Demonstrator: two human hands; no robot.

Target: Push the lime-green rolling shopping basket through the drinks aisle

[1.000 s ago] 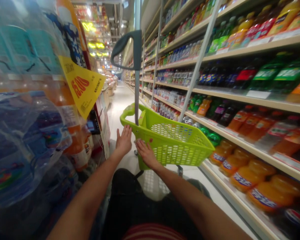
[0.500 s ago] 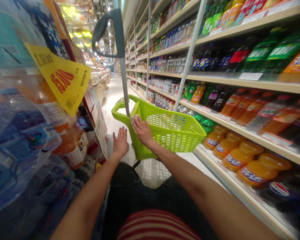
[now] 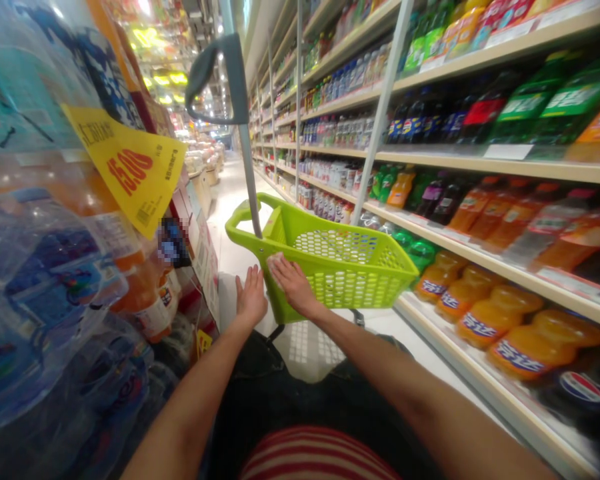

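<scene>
A lime-green rolling shopping basket [image 3: 347,288] with hexagonal holes in its sides stands on the floor before my knees. From its left end rises a grey pull handle [image 3: 250,177] with a dark loop grip. My right hand [image 3: 296,288] lies flat against the near side of the basket, pressing a small pale wipe [image 3: 276,261] under its fingertips. Fingers extended and nothing in it, my left hand [image 3: 253,297] is held up beside the basket's lower left corner. Whether it touches the basket I cannot tell.
Shelves [image 3: 480,160] of bottled drinks run along the right side, with orange soda bottles [image 3: 480,320] lying on the lowest one. Stacked wrapped bottles [image 3: 55,267] and a yellow price sign [image 3: 130,170] stand close on the left. The aisle floor [image 3: 227,180] runs ahead.
My right hand has slid the wipe a little down and to the right along the basket's side. The left hand has come slightly right, closer to the basket.
</scene>
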